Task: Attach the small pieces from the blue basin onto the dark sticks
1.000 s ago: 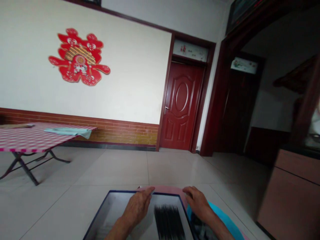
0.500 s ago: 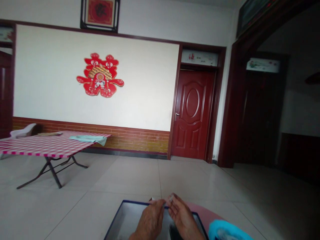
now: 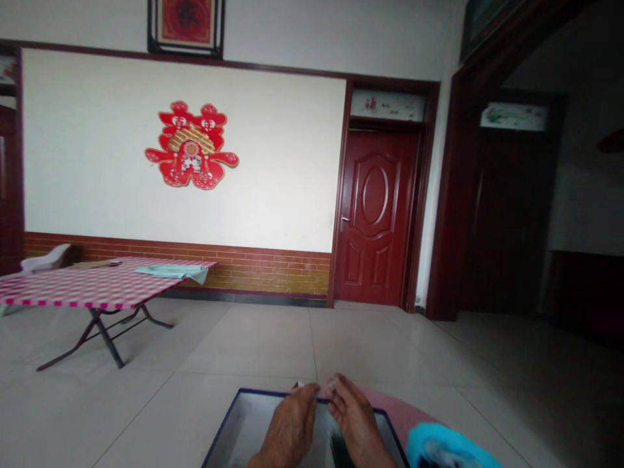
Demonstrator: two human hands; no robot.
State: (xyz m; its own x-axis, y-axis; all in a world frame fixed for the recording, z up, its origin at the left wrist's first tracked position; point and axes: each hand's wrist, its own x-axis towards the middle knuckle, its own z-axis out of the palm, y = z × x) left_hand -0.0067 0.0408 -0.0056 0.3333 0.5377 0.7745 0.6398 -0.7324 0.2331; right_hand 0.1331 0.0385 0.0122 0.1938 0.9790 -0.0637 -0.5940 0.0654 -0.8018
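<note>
My left hand (image 3: 291, 422) and my right hand (image 3: 358, 419) are raised over a pale tray (image 3: 246, 422) with a dark blue rim. My right fingers pinch a small, clear or whitish piece (image 3: 332, 383), too small and blurred to name. The left fingers are pinched together just beside it; whatever lies in them is hidden. Beneath the right hand, a bundle of thin dark spikes or bristles (image 3: 340, 448) shows in the tray, partly covered by that hand.
A pink surface (image 3: 404, 413) lies under the tray, bearing a bright blue container (image 3: 439, 435) with unclear contents at right. Farther off stand a folding table (image 3: 97, 286) with a checked cover, a light green cloth (image 3: 175, 270) on it, and a red door (image 3: 375, 214).
The view has shifted slightly. My hands stay over the tray in nearly the same pose, and the clear piece shows a little more between the fingertips.
</note>
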